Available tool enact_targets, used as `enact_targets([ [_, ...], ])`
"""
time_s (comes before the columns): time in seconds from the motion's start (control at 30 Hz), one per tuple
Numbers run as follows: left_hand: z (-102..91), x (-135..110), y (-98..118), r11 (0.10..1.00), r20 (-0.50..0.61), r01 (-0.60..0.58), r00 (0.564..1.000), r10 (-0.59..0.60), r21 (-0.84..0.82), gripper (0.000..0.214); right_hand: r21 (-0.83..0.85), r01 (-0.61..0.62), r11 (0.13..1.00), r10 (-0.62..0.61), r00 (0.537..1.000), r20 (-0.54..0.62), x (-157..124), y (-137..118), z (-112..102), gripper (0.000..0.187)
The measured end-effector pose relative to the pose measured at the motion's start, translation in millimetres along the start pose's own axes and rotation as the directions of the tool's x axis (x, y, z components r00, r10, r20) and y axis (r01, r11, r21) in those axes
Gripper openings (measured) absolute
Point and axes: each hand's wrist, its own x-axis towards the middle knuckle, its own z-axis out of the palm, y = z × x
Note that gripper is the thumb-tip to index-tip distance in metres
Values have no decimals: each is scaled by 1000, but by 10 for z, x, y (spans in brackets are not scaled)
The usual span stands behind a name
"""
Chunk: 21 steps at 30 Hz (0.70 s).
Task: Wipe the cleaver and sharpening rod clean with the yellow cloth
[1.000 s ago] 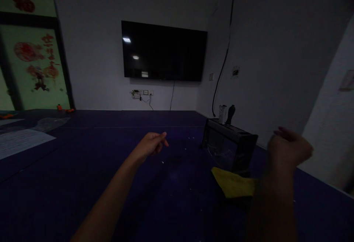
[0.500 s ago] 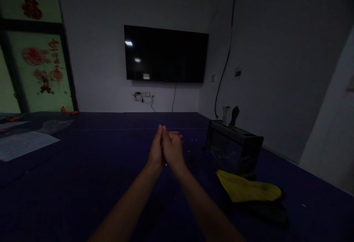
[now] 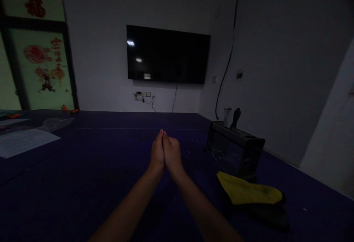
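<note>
My left hand (image 3: pixel 157 153) and my right hand (image 3: pixel 173 155) meet palm to palm in front of me, fingers together and pointing away, just above the dark blue table (image 3: pixel 83 172). Nothing shows between them. Both forearms reach in from the bottom edge. A yellow cloth (image 3: pixel 246 192) lies on the table to the right of my right forearm, apart from it. Behind the cloth stands a dark box (image 3: pixel 235 148) with a glassy front.
A small can (image 3: pixel 227 116) and a dark bottle (image 3: pixel 236 117) stand on the box. White papers (image 3: pixel 24 141) lie at the table's far left. A black screen (image 3: pixel 167 54) hangs on the far wall, with a decorated door (image 3: pixel 41 68) to its left. The room is dim.
A second ago my hands were apart, the right one raised near the box. They came together in the middle and now stay pressed, slightly lower than half a second ago.
</note>
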Motion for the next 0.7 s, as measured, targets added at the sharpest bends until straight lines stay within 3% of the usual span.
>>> enact_targets([
  [0.1, 36, -8, 66, 994, -88, -100, 991, 96, -44, 38, 28, -5, 1000, 3, 998, 71, 70, 5, -48, 53],
  [0.2, 61, -20, 148, 994, -85, -90, 993, 84, -62, 36, 24, -8, 1000, 4, 985, 175, 152, 11, -124, 53],
  [0.33, 24, -17, 279, 999, -45, -39, 998, 39, -6, 34, -160, 114, 981, -55, 942, 332, 246, 13, -274, 52],
  [0.43, -59, -10, 415, 997, -18, -54, 998, 55, 57, 31, -246, 174, 954, -82, 935, 344, 345, -9, -474, 44],
  [0.53, -174, -4, 560, 977, -45, -142, 988, 151, 162, 29, -322, 189, 928, -128, 971, 202, 492, -51, -807, 32],
  [0.6, -257, 6, 641, 953, -95, -199, 970, 225, 229, 28, -449, 184, 874, -218, 976, -26, 592, -75, -1102, 31],
  [0.63, -299, 15, 674, 942, -124, -221, 958, 258, 254, 27, -507, 147, 849, -256, 955, -151, 633, -82, -1263, 34],
  [0.7, -379, 36, 729, 926, -176, -251, 935, 307, 283, 28, -603, 35, 797, -332, 859, -390, 687, -79, -1592, 47],
])
